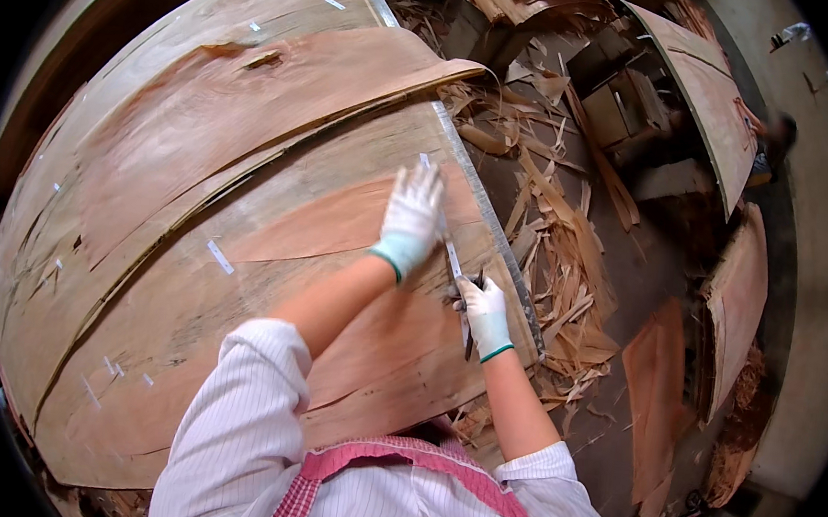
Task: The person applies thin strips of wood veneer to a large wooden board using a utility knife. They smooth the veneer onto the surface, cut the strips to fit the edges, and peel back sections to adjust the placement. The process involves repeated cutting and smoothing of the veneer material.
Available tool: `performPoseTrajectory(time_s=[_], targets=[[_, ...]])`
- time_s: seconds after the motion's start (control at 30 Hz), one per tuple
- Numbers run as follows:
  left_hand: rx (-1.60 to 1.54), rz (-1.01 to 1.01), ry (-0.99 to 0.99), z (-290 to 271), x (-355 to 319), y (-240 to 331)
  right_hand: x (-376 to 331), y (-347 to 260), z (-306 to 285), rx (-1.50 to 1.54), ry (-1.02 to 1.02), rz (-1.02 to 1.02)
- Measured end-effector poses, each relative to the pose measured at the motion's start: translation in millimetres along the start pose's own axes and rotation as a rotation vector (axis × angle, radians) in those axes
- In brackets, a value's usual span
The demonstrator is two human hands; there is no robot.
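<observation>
two gloved hands on the top veneer sheet (269,277) | step: i judge trimming along the right edge | left hand (411,218) flat, fingers spread, pinning a straight strip (448,247) | right hand (483,313) closed on a dark cutter (468,322) | strip's long axis runs away from me, parallel to the edge | next: a steady pull along it, i reckon

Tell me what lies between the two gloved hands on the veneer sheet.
In the head view, a narrow strip of white tape runs on the veneer sheet from under the left hand down to the right hand, which grips a dark blade.
</observation>
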State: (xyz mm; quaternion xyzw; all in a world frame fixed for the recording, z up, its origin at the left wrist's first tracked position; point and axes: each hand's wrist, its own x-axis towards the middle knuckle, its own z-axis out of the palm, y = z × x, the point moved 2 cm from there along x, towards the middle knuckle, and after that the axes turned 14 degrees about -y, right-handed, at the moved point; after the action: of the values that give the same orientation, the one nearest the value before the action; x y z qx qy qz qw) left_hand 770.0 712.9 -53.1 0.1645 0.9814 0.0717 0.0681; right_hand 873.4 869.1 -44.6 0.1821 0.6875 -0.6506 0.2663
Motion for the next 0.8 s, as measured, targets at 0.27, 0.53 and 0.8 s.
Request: performPoseTrajectory(time_s=[0.27, 0.53, 0.8], targets=[[-0.35, -0.051, 0.06, 21.7, -24.2, -6.8, 24.6, -88.5, -49.5, -1.098, 0.051, -0.129], [-0.326, -0.178, 0.414, -5.4, -99.9, -127.9, 90.8, -77.3, 124.7, -0.256, -0.43, -0.158], [-0.044, -0.019, 0.145, 10.1, -105.1, -134.1, 96.3, -102.2, 177.8, -1.45, -0.18, -0.171]])
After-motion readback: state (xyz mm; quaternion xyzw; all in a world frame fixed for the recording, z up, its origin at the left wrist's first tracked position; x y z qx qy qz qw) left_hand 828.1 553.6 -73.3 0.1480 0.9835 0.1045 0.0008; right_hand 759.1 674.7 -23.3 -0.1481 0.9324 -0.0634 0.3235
